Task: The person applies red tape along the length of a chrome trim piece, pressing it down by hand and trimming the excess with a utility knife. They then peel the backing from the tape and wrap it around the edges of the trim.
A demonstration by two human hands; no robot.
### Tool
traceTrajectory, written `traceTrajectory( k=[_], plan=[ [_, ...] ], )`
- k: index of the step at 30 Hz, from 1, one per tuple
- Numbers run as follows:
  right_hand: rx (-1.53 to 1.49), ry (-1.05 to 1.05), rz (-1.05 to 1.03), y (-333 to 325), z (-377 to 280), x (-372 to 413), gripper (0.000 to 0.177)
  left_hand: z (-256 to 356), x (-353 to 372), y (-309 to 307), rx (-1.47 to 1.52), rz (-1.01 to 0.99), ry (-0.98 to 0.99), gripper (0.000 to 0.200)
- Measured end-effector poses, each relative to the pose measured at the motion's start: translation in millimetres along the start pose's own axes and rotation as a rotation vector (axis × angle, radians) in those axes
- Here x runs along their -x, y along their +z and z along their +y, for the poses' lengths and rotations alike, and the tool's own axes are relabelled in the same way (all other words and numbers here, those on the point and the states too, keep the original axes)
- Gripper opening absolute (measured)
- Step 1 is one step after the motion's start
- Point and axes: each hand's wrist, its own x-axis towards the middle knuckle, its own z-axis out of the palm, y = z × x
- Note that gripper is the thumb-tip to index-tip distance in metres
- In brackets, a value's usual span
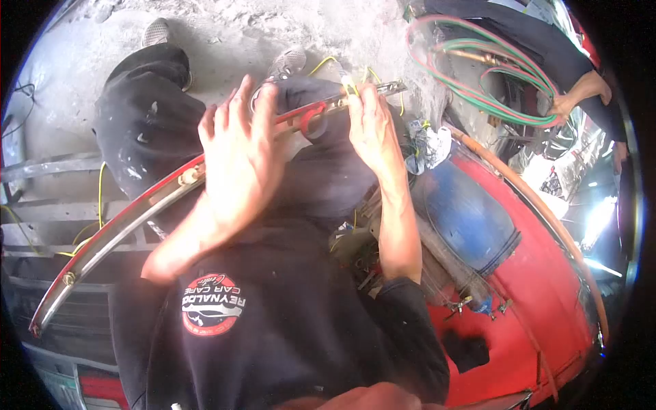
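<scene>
**Both hands on a long curved trim strip**

Seen from above, seated, legs in black trousers (147,116) stretched out over a dusty concrete floor (225,34). Across the lap, a long curved trim strip (116,229), chrome with a red edge, running from low on the left up to the right. Left hand (239,157) laid over the strip near its middle, fingers spread and straight; cannot tell whether the thumb clamps beneath. Right hand (372,123) closed around the strip close to its upper end, fingers curled over the metal. Hands apart, with a red ring-shaped part (312,119) on the strip between them. Thin yellow wire (321,65) looping just beyond the strip's end.

To the right, touching the leg, a blue cylinder (468,215) lying against a red curved panel (540,287). Farther up on the right, a coil of green and red hoses (502,82), with another person's hand (581,96) just beside it. Round red logo (212,304) on the black shirt below.
</scene>
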Motion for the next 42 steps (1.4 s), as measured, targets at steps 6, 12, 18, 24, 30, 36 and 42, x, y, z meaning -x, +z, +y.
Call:
traceTrajectory(
  k=[6,12,18,24,30,36,42],
  plan=[
    [-0.070,-0.030,0.016,2.4,12.9,0.8,0.015,-23.5,12.7,4.8,0.090,-0.184,0.032,0.030],
    [-0.260,0.124,0.270,-31.4,8.9,45.3,0.017,4.8,19.8,-4.2,0.234,-0.155,0.181,0.039],
    [-0.181,0.302,0.627,-0.6,-10.3,123.4,0.022,10.1,32.0,8.6,0.143,-0.185,0.197,0.037],
    [-0.359,0.574,0.332,20.3,-54.3,143.5,0.079,9.6,29.1,8.0,0.067,-0.144,0.271,0.036],
    [-0.291,0.283,0.511,34.8,-43.1,125.1,0.058,23.3,33.2,-1.4,0.055,-0.033,0.304,0.036],
    [-0.465,0.323,0.235,-13.1,-33.8,121.4,0.035,31.4,65.1,-0.6,0.630,-0.233,0.179,0.021],
    [-0.577,0.438,-0.124,-47.3,-23.4,109.6,0.027,53.4,58.2,49.4,1.822,-0.821,-0.930,0.043]
  ],
)
